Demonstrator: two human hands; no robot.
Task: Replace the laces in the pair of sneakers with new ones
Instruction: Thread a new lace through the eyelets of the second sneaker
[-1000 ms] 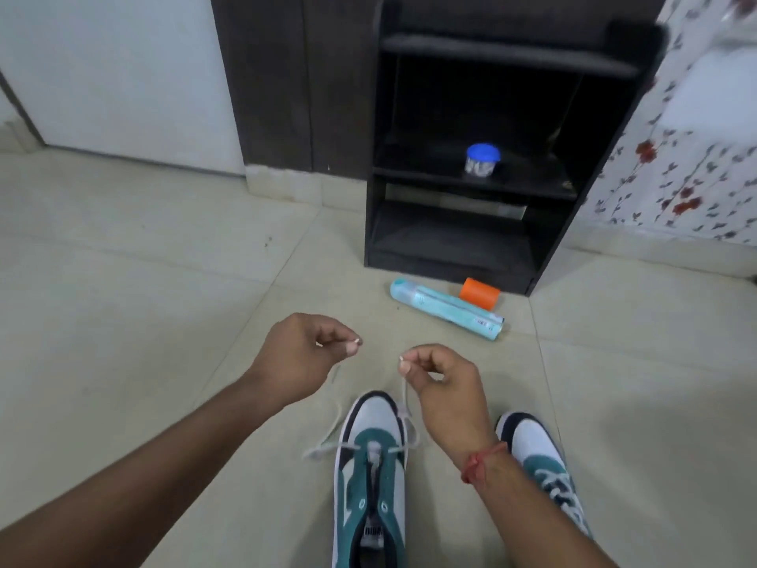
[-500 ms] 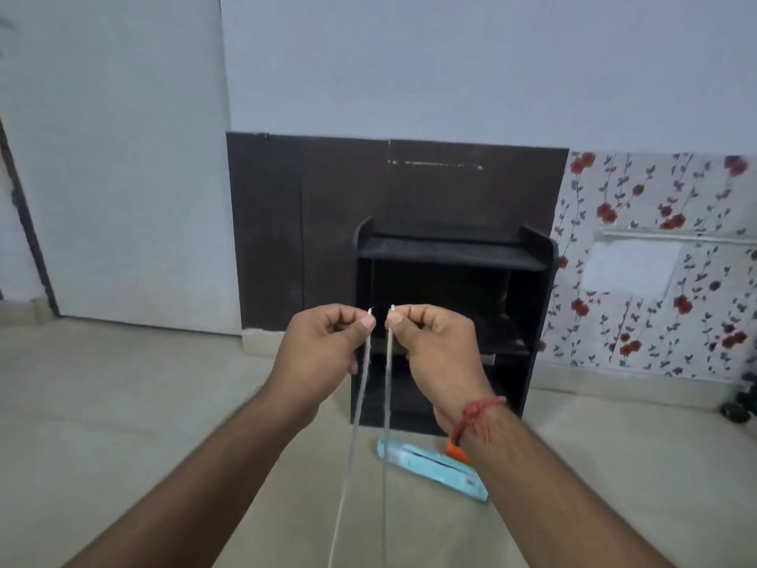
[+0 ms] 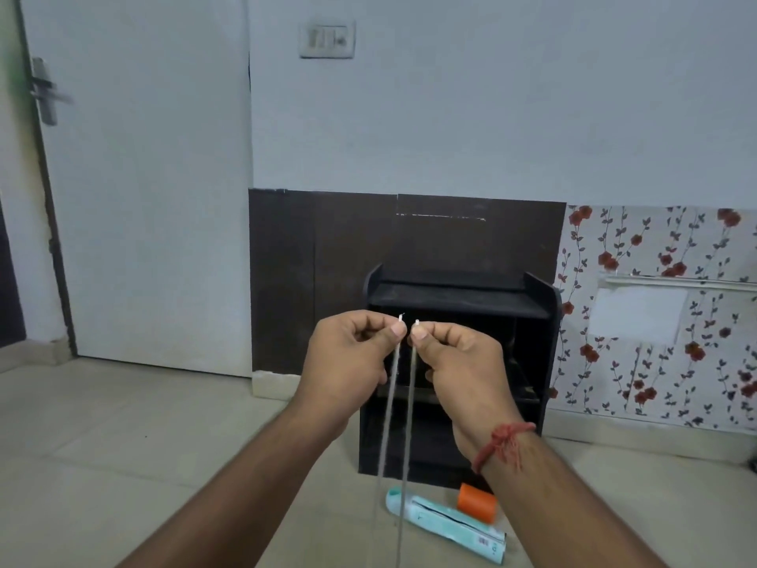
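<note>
My left hand (image 3: 348, 362) pinches one end of a white shoelace (image 3: 389, 407) between thumb and forefinger. My right hand (image 3: 463, 366) pinches the other end. Both hands are raised side by side, the two tips almost level and nearly touching. The two strands hang taut straight down and run out of the bottom of the view. The sneakers are below the frame and hidden.
A black low shelf unit (image 3: 458, 301) stands against the wall straight ahead. On the tiled floor before it lie a teal tube-like pack (image 3: 446, 522) and an orange cylinder (image 3: 477, 500). A white door (image 3: 143, 178) is at the left.
Both hands have risen from just above the sneaker, pulling the two lace ends up and together. The view tilted up, so the sneakers dropped out of sight.
</note>
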